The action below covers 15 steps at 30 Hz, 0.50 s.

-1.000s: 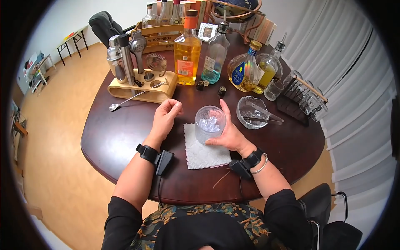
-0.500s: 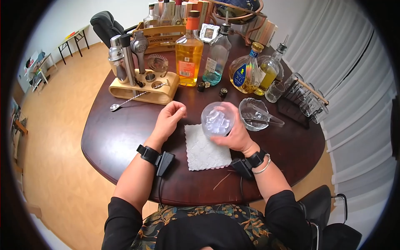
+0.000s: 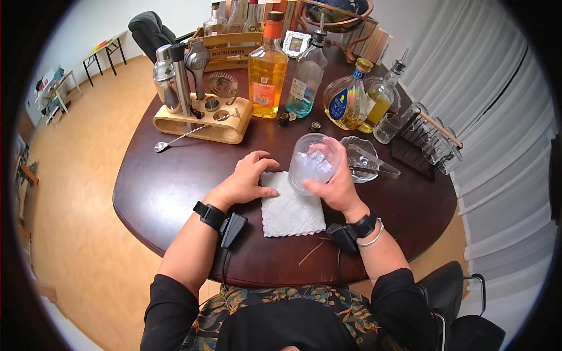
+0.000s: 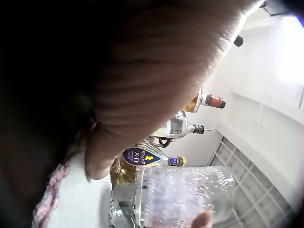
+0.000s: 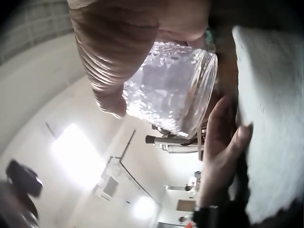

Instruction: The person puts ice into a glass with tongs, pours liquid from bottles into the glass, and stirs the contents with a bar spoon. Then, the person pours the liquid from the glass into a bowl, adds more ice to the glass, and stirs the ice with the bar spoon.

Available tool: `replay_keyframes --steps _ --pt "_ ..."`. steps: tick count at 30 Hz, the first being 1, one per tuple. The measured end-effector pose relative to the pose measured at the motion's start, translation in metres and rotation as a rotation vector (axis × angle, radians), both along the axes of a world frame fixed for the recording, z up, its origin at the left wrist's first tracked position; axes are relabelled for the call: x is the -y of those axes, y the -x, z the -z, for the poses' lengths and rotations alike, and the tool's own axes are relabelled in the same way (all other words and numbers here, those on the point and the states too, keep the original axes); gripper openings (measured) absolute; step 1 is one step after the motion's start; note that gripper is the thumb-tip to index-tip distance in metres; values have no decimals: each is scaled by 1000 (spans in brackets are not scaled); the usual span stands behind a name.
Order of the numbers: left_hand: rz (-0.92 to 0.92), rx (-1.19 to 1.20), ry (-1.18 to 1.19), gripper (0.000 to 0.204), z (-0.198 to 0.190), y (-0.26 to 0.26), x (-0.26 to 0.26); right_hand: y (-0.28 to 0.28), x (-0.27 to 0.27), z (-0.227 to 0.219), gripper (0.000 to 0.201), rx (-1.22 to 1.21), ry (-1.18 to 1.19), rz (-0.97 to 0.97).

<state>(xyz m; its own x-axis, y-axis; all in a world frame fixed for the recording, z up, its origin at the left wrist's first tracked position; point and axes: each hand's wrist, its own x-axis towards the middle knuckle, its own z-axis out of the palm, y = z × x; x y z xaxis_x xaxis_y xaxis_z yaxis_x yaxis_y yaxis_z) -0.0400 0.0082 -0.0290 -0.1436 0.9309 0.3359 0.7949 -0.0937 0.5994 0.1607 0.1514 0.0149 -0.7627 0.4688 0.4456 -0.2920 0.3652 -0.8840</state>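
Note:
My right hand (image 3: 341, 188) grips a clear textured glass (image 3: 300, 175) holding several ice cubes (image 3: 316, 166), its thumb on the near side. The glass is tilted and held up over the far right part of a white cloth (image 3: 293, 217). The right wrist view shows the glass's base (image 5: 204, 90) apart from the cloth. At the cloth's left edge is my left hand (image 3: 247, 180), fingers spread and gently bent, the thumb lying over the cloth. Nothing is held in that hand. Behind the glass, a cut-glass bowl (image 3: 355, 148) with tongs (image 3: 383, 169) is partly hidden.
A wooden bar-tool stand (image 3: 234, 136) with a shaker (image 3: 167, 88) and a bar spoon (image 3: 187, 136) stands at the left. Across the back are an orange-labelled bottle (image 3: 266, 82), a pourer bottle (image 3: 304, 82) and an XO bottle (image 3: 345, 102). A glass rack (image 3: 413, 149) stands right.
The right hand has carried the glass of ice up and to the right, and the glass now leans. My left hand has opened from a loose curl and moved right to the cloth's edge.

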Motion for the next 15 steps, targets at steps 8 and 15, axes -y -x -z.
replay_keyframes --steps 8,15 --pt "-156 -27 -10 54 -2 1 0 -1 8 1 87 61 -376 46" --pt "-242 -78 -31 55 2 5 0 3 -2 1 85 -44 420 -164"
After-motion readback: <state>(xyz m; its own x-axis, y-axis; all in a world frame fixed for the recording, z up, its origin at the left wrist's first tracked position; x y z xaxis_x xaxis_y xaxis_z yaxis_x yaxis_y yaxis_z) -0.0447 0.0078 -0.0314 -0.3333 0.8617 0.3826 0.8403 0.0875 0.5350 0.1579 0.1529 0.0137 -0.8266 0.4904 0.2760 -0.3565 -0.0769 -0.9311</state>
